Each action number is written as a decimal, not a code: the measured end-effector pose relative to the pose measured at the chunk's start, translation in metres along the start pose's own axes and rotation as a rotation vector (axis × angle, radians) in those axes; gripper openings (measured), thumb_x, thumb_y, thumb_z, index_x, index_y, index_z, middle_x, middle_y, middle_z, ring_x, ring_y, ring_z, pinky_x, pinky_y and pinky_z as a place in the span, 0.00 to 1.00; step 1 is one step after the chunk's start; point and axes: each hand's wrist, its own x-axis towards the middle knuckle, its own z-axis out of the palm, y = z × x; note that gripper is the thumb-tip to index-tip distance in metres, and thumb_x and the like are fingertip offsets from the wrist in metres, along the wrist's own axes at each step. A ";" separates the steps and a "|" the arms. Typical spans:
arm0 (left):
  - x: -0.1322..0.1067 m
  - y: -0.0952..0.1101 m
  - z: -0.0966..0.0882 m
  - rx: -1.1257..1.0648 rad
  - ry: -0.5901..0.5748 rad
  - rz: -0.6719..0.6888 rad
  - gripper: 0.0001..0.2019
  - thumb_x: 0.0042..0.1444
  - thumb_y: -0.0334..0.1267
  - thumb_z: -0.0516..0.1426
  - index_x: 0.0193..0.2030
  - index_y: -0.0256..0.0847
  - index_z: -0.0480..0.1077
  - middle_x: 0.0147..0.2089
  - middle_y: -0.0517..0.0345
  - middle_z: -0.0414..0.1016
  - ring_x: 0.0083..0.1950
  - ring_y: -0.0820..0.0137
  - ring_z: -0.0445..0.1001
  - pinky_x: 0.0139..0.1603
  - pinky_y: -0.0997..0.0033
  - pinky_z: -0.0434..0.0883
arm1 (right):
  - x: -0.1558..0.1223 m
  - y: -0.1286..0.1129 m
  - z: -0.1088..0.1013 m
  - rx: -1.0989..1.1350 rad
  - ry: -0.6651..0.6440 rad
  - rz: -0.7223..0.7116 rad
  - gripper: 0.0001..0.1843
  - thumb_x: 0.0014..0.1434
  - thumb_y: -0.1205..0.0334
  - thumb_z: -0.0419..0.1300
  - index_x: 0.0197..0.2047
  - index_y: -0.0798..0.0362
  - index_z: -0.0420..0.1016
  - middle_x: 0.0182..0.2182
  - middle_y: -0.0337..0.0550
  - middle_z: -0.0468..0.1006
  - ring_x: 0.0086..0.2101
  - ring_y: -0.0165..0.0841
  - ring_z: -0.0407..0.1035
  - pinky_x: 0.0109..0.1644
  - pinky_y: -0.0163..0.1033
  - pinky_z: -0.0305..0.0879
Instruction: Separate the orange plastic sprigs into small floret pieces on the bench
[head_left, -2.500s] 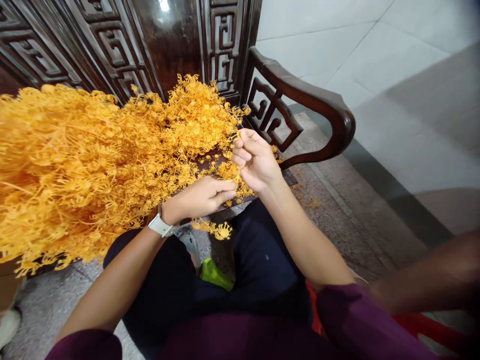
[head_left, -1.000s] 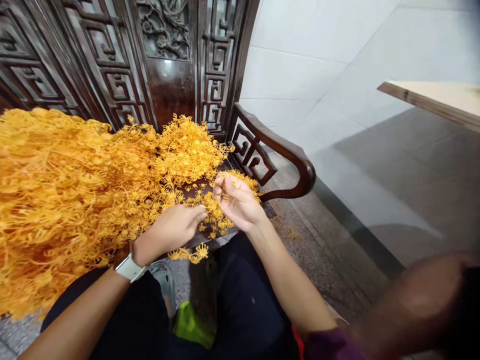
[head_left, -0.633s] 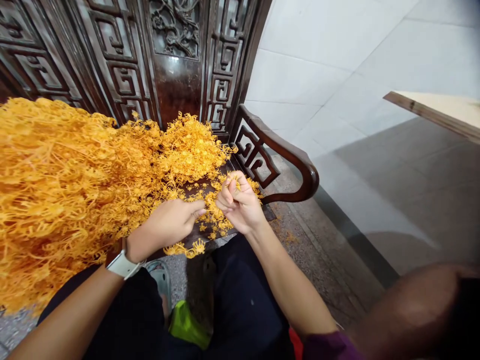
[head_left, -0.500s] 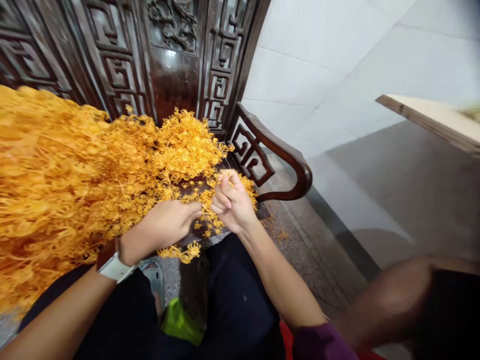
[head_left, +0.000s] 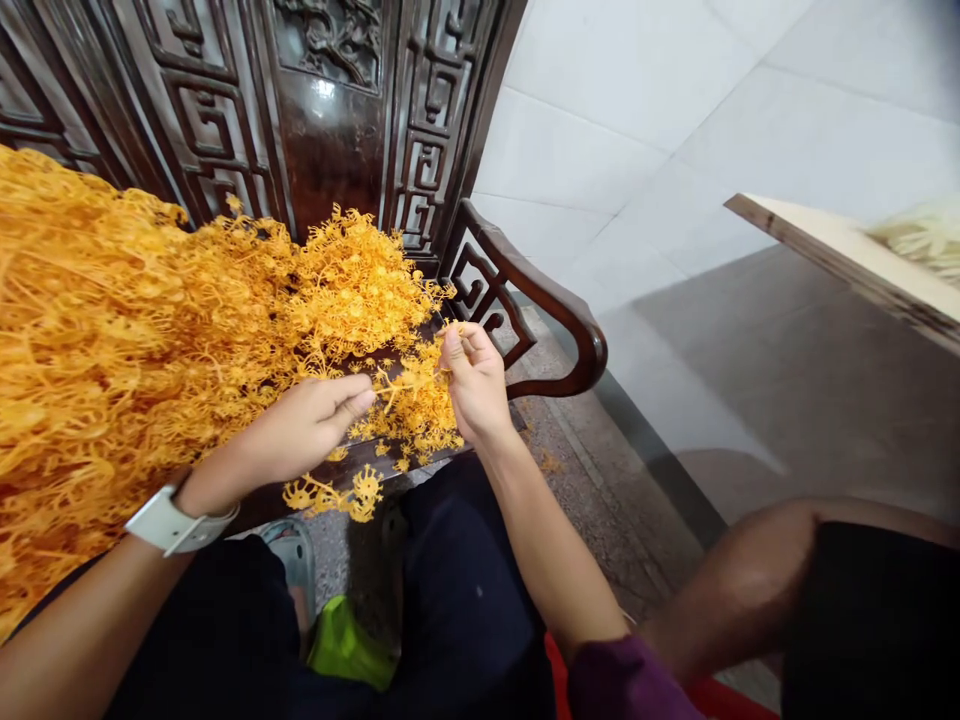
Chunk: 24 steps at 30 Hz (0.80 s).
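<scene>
In the head view my left hand [head_left: 319,425] pinches the end of a thin orange plastic flower stem [head_left: 409,383], thumb against forefinger. The stem stretches toward my right hand [head_left: 478,385], whose fingers are curled in a pinch near its other end. A bit of orange shows at those fingertips; exactly what they grip is partly hidden. Beneath both hands lies a small pile of orange plastic flower pieces [head_left: 420,415]. An orange sprig [head_left: 337,495] juts out below my left hand, over the bench's front edge. A large heap of similar sprigs [head_left: 150,330] fills the left side.
The dark carved wooden bench [head_left: 330,150] has a backrest ahead and a curved armrest [head_left: 585,350] at right. A wooden board [head_left: 825,240] juts in at far right. Another person's leg [head_left: 750,580] is at lower right. A bright green thing [head_left: 349,645] lies between my legs.
My hands have moved apart, the left one drawing back leftward. The orange stem now shows stretched between them. The whole view has shifted slightly.
</scene>
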 end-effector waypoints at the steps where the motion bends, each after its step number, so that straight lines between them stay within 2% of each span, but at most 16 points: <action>1: 0.000 0.000 -0.001 -0.052 0.034 0.003 0.22 0.74 0.55 0.47 0.31 0.43 0.58 0.29 0.62 0.63 0.31 0.70 0.64 0.35 0.68 0.60 | 0.001 0.001 -0.001 -0.042 0.018 -0.033 0.16 0.65 0.43 0.68 0.40 0.47 0.74 0.31 0.36 0.66 0.30 0.29 0.57 0.32 0.36 0.58; 6: 0.000 0.006 -0.006 -0.215 0.080 -0.019 0.23 0.72 0.56 0.50 0.30 0.43 0.57 0.28 0.65 0.56 0.28 0.73 0.57 0.30 0.70 0.58 | 0.001 -0.002 -0.002 -0.094 0.037 -0.029 0.20 0.66 0.39 0.65 0.40 0.46 0.69 0.26 0.32 0.59 0.23 0.27 0.52 0.25 0.36 0.52; 11: 0.001 0.004 -0.006 -0.143 0.159 -0.097 0.30 0.67 0.63 0.56 0.26 0.42 0.53 0.25 0.66 0.50 0.26 0.75 0.54 0.28 0.69 0.52 | 0.001 -0.007 -0.002 -0.175 0.004 -0.069 0.21 0.66 0.38 0.64 0.39 0.47 0.69 0.23 0.31 0.60 0.21 0.27 0.55 0.23 0.37 0.53; 16: 0.003 0.001 -0.008 0.037 0.229 -0.058 0.29 0.70 0.60 0.53 0.26 0.41 0.53 0.23 0.66 0.52 0.25 0.74 0.56 0.30 0.67 0.52 | -0.005 -0.014 -0.003 -0.283 0.026 -0.175 0.16 0.70 0.44 0.62 0.39 0.47 0.69 0.26 0.33 0.61 0.24 0.28 0.56 0.28 0.39 0.53; 19: 0.006 0.000 -0.014 0.162 0.257 -0.039 0.27 0.71 0.57 0.53 0.26 0.41 0.56 0.22 0.65 0.56 0.25 0.73 0.56 0.31 0.67 0.52 | -0.017 -0.021 0.000 -0.392 -0.017 -0.224 0.12 0.74 0.49 0.60 0.41 0.46 0.71 0.28 0.35 0.64 0.26 0.30 0.56 0.31 0.41 0.54; 22: 0.012 -0.001 -0.019 0.209 0.288 -0.022 0.27 0.71 0.56 0.53 0.24 0.41 0.56 0.21 0.64 0.58 0.24 0.72 0.57 0.31 0.66 0.52 | -0.029 -0.028 0.007 -0.478 -0.075 -0.315 0.08 0.75 0.52 0.59 0.43 0.45 0.74 0.32 0.38 0.70 0.28 0.31 0.60 0.34 0.42 0.57; 24: 0.014 -0.001 -0.019 0.234 0.296 -0.011 0.27 0.72 0.55 0.52 0.24 0.41 0.57 0.21 0.64 0.59 0.25 0.72 0.57 0.31 0.66 0.52 | -0.034 -0.032 0.011 -0.461 -0.035 -0.372 0.07 0.75 0.52 0.59 0.44 0.44 0.73 0.35 0.40 0.72 0.31 0.33 0.64 0.36 0.43 0.61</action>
